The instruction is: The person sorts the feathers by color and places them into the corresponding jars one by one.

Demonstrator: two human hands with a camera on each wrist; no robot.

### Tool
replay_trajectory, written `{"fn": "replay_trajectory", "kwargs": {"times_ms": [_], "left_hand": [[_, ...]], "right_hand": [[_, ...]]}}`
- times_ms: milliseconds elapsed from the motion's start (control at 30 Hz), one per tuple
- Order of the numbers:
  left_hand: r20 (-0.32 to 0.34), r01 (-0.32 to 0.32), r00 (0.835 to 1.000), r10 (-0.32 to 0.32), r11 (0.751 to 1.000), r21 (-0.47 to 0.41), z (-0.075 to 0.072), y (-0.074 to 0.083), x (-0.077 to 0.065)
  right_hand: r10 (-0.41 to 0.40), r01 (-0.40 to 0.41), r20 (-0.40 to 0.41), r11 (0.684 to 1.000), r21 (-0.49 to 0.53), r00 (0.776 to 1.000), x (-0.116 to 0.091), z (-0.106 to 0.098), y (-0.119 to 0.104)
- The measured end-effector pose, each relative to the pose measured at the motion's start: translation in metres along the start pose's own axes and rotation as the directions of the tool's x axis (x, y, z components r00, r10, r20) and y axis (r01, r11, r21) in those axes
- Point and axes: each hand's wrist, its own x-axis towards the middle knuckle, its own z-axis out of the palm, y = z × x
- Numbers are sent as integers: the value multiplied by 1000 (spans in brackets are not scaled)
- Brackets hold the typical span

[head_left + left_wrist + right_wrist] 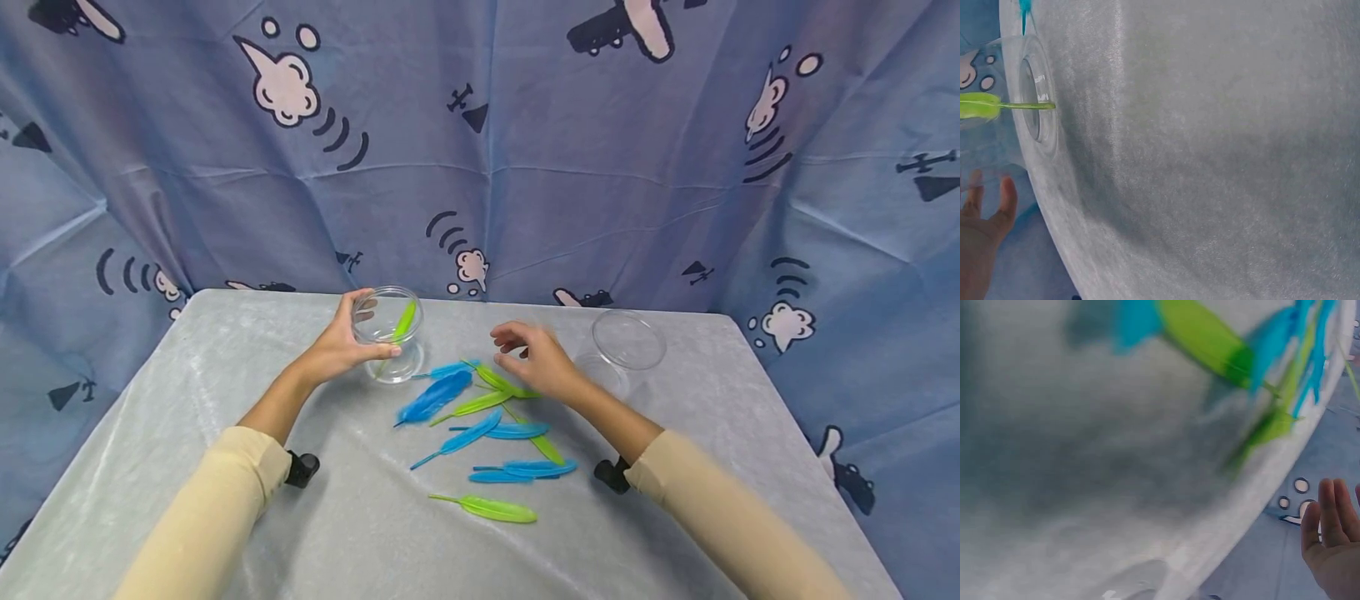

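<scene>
Feathers [435,398] lie strewn across the bench [337,500]; the left hand [341,343] grips a clear jar [381,332], the right hand [542,358] hovers, fingers [519,331] half-curled, holding nothing.

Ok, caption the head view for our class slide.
Left hand holds a clear jar with a green feather inside; right hand hovers near loose feathers.

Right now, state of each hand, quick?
Left hand: holding the clear container, one green feather inside.
Right hand: open, fingers loosely bent, holding nothing.
</scene>
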Motion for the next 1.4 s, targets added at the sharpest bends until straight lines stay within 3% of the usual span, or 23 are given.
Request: {"fn": "replay_trajectory", "kwargs": {"times_ms": [233, 700, 1133, 1400], "left_hand": [[11, -10, 1000, 10, 1000, -7, 0, 1, -1], [5, -3, 1000, 3, 1000, 1, 0, 0, -1], [6, 2, 1000, -2, 1000, 5, -1, 1, -2], [5, 4, 1000, -4, 1000, 6, 0, 1, -2]], "right_hand": [[37, -37, 42, 999, -7, 998, -13, 7, 17], [71, -68, 65, 996, -50, 995, -27, 12, 31], [56, -51, 110, 997, -53, 992, -33, 12, 39], [24, -17, 90, 996, -84, 996, -33, 15, 43]]}}
